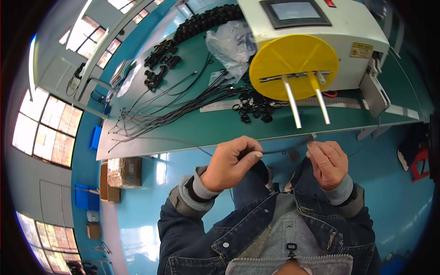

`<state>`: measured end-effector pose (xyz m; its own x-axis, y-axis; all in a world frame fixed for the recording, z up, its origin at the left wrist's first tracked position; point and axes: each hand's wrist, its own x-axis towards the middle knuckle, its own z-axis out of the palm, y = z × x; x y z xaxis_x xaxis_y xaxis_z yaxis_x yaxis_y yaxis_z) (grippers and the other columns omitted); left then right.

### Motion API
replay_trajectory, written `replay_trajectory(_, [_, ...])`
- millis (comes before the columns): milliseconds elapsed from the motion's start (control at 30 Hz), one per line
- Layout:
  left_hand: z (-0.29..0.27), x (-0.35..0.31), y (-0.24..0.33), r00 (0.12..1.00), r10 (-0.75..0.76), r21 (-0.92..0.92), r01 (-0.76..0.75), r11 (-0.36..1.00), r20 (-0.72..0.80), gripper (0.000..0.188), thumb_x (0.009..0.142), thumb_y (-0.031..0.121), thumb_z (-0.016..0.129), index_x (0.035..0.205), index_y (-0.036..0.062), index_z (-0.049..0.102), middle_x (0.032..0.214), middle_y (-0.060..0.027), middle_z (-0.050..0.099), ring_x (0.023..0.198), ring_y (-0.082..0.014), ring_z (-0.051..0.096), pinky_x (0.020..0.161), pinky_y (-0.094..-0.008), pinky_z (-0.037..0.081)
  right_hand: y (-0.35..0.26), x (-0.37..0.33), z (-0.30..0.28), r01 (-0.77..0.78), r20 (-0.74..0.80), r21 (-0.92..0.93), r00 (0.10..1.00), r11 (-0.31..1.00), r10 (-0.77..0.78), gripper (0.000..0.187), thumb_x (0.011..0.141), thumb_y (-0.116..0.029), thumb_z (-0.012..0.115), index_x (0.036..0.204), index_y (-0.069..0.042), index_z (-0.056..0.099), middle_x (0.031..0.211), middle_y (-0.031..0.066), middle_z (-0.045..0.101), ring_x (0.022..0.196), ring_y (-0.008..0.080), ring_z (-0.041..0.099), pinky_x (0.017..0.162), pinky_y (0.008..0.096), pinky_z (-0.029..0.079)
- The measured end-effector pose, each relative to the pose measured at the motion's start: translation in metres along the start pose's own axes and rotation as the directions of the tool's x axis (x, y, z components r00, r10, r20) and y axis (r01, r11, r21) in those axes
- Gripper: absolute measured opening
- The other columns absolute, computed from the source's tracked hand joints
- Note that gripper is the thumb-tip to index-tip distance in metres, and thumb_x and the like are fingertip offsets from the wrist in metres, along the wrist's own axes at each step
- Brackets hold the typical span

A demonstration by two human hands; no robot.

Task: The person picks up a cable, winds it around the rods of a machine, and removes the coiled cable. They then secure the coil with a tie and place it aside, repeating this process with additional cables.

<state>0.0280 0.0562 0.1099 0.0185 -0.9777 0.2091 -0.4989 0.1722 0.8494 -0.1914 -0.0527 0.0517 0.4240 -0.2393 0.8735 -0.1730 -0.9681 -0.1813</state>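
A dark cable [279,150] stretches between my two hands, just in front of the table's near edge. My left hand [233,164] is closed around it, with thumb and forefinger pinching it. From that hand the cable runs on leftward over the tabletop. My right hand [328,164] pinches the cable close to a small light-coloured end piece that sticks up above the fingertips. Ahead of my hands stands a white machine with a yellow disc [294,64], from which two metal rods point toward me. A bundle of dark cables [183,103] lies on the table to the left.
Several black clips or ties [256,106] lie beneath the disc by a steel ruler [219,106]. Behind them are a clear plastic bag [231,43] and a long heap of black coiled pieces [206,20]. Cardboard boxes [124,172] stand on the blue floor at left; a red stool [419,165] is at right.
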Motion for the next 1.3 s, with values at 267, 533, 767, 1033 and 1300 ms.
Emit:
replay_trajectory(267, [0.006, 0.021, 0.026, 0.967, -0.184, -0.276, 0.228, 0.934, 0.176, 0.005, 0.083, 0.002, 0.056, 0.086, -0.0023, 0.055, 0.069, -0.0012, 0.054, 0.061, -0.0045, 0.047, 0.054, -0.0175, 0.038, 0.005, 0.008, -0.027, 0.008, -0.110, -0.110, 0.994, 0.994, -0.021, 0.034, 0.065, -0.002, 0.072, 0.097, 0.001, 0.060, 0.090, 0.0131, 0.057, 0.073, 0.0281, 0.058, 0.059, 0.0339, 0.049])
replay_trajectory(533, [0.017, 0.068, 0.021, 0.955, -0.242, -0.505, 0.295, 0.811, 0.169, 0.011, 0.082, 0.002, 0.060, 0.091, -0.0040, 0.058, 0.071, -0.0006, 0.057, 0.062, -0.0041, 0.049, 0.056, -0.0168, 0.039, 0.045, 0.015, -0.012, -0.024, -0.147, -0.130, 0.989, 0.991, 0.005, 0.030, 0.067, 0.001, 0.069, 0.095, 0.001, 0.060, 0.085, 0.0133, 0.057, 0.065, 0.0274, 0.058, 0.055, 0.0317, 0.048])
replay_trajectory(767, [0.033, 0.102, -0.022, 0.973, -0.031, -0.153, -0.004, 0.988, -0.229, 0.016, 0.080, 0.005, 0.064, 0.093, -0.0045, 0.063, 0.072, -0.0017, 0.060, 0.057, -0.0044, 0.047, 0.052, -0.0161, 0.036, 0.079, 0.010, 0.021, -0.224, -0.203, -0.081, 0.958, 0.971, 0.204, 0.024, 0.071, 0.002, 0.064, 0.095, 0.001, 0.059, 0.080, 0.0145, 0.057, 0.066, 0.0297, 0.058, 0.055, 0.0318, 0.048])
replay_trajectory(1033, [0.040, 0.122, -0.021, 0.962, -0.020, -0.212, -0.040, 0.976, -0.273, 0.013, 0.080, 0.002, 0.063, 0.090, -0.0048, 0.064, 0.072, -0.0006, 0.060, 0.062, -0.0047, 0.051, 0.057, -0.0171, 0.041, 0.107, 0.015, 0.049, -0.358, -0.245, -0.060, 0.910, 0.932, 0.334, 0.014, 0.075, -0.002, 0.062, 0.088, 0.000, 0.056, 0.076, 0.0147, 0.055, 0.062, 0.0315, 0.056, 0.053, 0.0363, 0.047])
replay_trajectory(1300, [0.040, 0.127, -0.024, 0.965, -0.019, -0.188, -0.032, 0.982, -0.263, 0.014, 0.081, 0.006, 0.062, 0.091, -0.0041, 0.064, 0.069, -0.0003, 0.059, 0.055, -0.0044, 0.047, 0.051, -0.0169, 0.038, 0.108, 0.013, 0.054, -0.444, -0.233, -0.136, 0.883, 0.886, 0.406, 0.016, 0.076, -0.007, 0.063, 0.089, -0.001, 0.056, 0.077, 0.0154, 0.056, 0.064, 0.0332, 0.056, 0.055, 0.0377, 0.046])
